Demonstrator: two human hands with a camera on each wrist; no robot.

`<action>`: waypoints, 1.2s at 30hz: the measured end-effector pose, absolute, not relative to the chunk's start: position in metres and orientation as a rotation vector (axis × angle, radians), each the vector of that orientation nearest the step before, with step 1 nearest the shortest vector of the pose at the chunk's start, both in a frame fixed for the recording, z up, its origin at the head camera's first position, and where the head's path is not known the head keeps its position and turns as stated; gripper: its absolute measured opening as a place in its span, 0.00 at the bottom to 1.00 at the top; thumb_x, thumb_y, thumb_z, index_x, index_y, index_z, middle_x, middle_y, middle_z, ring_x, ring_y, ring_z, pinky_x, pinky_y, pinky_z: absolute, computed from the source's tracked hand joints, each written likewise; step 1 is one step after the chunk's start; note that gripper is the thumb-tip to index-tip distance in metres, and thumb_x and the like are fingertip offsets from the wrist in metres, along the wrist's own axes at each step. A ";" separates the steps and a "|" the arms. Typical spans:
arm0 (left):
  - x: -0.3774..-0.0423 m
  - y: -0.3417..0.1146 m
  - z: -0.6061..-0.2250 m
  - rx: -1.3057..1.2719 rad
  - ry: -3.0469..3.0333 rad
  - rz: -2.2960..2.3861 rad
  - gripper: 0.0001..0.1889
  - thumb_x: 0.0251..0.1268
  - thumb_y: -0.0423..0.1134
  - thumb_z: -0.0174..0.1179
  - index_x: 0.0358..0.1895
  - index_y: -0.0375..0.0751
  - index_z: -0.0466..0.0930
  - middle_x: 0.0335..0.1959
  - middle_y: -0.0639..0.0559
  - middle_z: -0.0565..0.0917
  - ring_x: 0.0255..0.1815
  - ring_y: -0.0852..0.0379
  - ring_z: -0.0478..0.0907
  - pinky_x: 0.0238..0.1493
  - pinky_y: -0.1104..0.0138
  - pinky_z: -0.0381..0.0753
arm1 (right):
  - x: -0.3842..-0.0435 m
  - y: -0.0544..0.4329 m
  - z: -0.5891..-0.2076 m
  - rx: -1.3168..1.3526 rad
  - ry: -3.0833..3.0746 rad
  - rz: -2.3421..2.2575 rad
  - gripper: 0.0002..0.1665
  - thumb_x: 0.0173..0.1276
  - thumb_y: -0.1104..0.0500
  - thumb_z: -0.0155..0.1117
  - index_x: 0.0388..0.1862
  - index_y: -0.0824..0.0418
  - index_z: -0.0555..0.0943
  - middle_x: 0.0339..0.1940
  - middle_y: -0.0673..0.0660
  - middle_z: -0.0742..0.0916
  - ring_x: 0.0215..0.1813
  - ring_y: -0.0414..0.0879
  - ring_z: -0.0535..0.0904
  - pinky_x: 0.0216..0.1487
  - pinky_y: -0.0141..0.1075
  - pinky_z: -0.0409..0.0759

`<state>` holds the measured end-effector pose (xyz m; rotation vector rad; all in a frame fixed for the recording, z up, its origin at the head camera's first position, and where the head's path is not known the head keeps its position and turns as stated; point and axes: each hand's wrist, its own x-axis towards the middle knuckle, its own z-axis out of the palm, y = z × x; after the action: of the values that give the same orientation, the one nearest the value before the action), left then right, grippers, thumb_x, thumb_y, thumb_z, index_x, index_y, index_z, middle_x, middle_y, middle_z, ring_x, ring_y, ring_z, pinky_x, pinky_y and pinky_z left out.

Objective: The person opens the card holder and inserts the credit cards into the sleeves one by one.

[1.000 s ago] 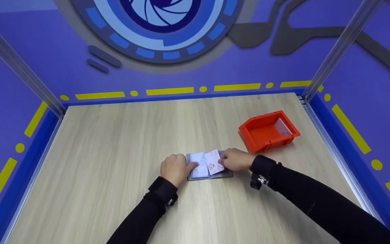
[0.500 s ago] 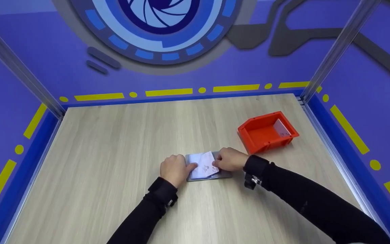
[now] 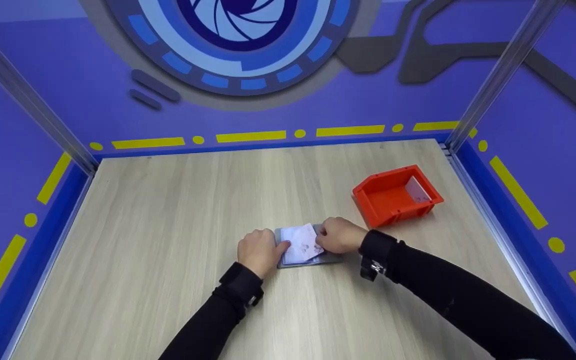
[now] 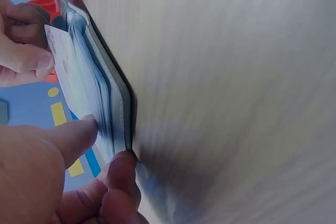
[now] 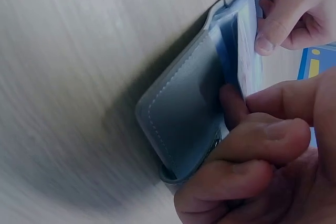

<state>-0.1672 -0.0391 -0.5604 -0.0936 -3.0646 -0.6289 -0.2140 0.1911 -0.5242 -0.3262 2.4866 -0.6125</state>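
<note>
A grey stitched card holder (image 3: 330, 258) lies spread on the table, its clear plastic sleeves (image 4: 102, 93) stacked on the left half. My left hand (image 3: 258, 251) grips that left edge, thumb on top of the sleeves and fingers at the cover's edge below. Over the sleeves lies a white card (image 3: 304, 244) with pinkish print, slightly tilted. My right hand (image 3: 340, 236) pinches the card's right edge between thumb and finger, above the bare right cover (image 5: 181, 103). Whether the card's far end is inside a sleeve cannot be made out.
An orange-red open bin (image 3: 390, 197) stands to the right, beyond my right hand, with a pale printed card (image 3: 416, 190) leaning on its inner right wall. Blue-purple panels (image 3: 248, 117) enclose the wood-grain table (image 3: 168, 225) at the back and sides.
My right hand has moved left with the card, which now covers more of the sleeves. In the last half second both hands barely shift. The left hand keeps its grip.
</note>
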 end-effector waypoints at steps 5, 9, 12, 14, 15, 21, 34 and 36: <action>-0.167 -0.040 -0.561 -0.095 -3.070 -0.643 0.33 0.71 0.56 0.75 0.16 0.52 0.62 0.19 0.57 0.68 0.21 0.57 0.65 0.23 0.61 0.64 | -0.213 0.190 -0.525 -0.274 2.532 -0.600 0.25 0.82 0.54 0.57 0.20 0.53 0.70 0.20 0.49 0.70 0.26 0.46 0.68 0.32 0.38 0.66; -0.167 -0.040 -0.561 -0.102 -3.068 -0.651 0.32 0.70 0.56 0.75 0.16 0.51 0.64 0.19 0.57 0.69 0.20 0.57 0.66 0.23 0.61 0.64 | -0.212 0.187 -0.526 -0.288 2.536 -0.594 0.25 0.81 0.54 0.58 0.19 0.53 0.70 0.20 0.49 0.69 0.27 0.46 0.68 0.32 0.38 0.66; -0.167 -0.040 -0.561 -0.106 -3.074 -0.666 0.31 0.71 0.56 0.75 0.17 0.51 0.65 0.19 0.57 0.69 0.20 0.57 0.66 0.23 0.61 0.64 | -0.211 0.184 -0.527 -0.315 2.525 -0.604 0.25 0.82 0.54 0.59 0.20 0.53 0.70 0.21 0.49 0.69 0.28 0.46 0.69 0.33 0.39 0.66; -0.168 -0.040 -0.561 -0.105 -3.082 -0.675 0.32 0.71 0.56 0.75 0.17 0.51 0.64 0.19 0.57 0.68 0.20 0.57 0.65 0.23 0.61 0.63 | -0.211 0.182 -0.527 -0.342 2.512 -0.618 0.25 0.82 0.55 0.60 0.20 0.53 0.71 0.21 0.49 0.69 0.28 0.46 0.70 0.33 0.38 0.67; -0.168 -0.040 -0.561 -0.105 -3.084 -0.680 0.32 0.71 0.57 0.74 0.17 0.51 0.64 0.19 0.57 0.68 0.20 0.57 0.65 0.23 0.61 0.63 | -0.211 0.181 -0.528 -0.356 2.501 -0.624 0.25 0.83 0.55 0.60 0.20 0.53 0.71 0.21 0.49 0.70 0.28 0.46 0.70 0.32 0.38 0.67; -0.166 -0.039 -0.562 -0.116 -3.049 -0.657 0.34 0.71 0.60 0.74 0.16 0.53 0.60 0.18 0.58 0.67 0.19 0.57 0.64 0.21 0.61 0.62 | -0.210 0.173 -0.529 -0.527 2.483 -0.577 0.24 0.83 0.58 0.60 0.21 0.54 0.74 0.22 0.47 0.72 0.28 0.43 0.70 0.32 0.34 0.66; -0.167 -0.040 -0.563 -0.129 -3.023 -0.611 0.35 0.71 0.60 0.73 0.16 0.53 0.59 0.18 0.58 0.66 0.19 0.57 0.64 0.21 0.62 0.60 | -0.210 0.166 -0.524 -0.547 2.556 -0.426 0.25 0.85 0.53 0.56 0.22 0.54 0.77 0.21 0.49 0.74 0.27 0.46 0.72 0.34 0.40 0.71; -0.167 -0.041 -0.562 -0.126 -3.025 -0.601 0.35 0.71 0.60 0.73 0.16 0.53 0.59 0.18 0.58 0.65 0.19 0.57 0.63 0.21 0.62 0.60 | -0.215 0.171 -0.519 -0.491 2.566 -0.456 0.24 0.84 0.52 0.57 0.22 0.53 0.78 0.19 0.48 0.73 0.26 0.45 0.71 0.32 0.39 0.69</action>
<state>-0.1668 -0.0414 -0.5622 -0.1258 -3.0253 -0.6005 -0.2149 0.1714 -0.5189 -0.4911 2.5664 -0.4557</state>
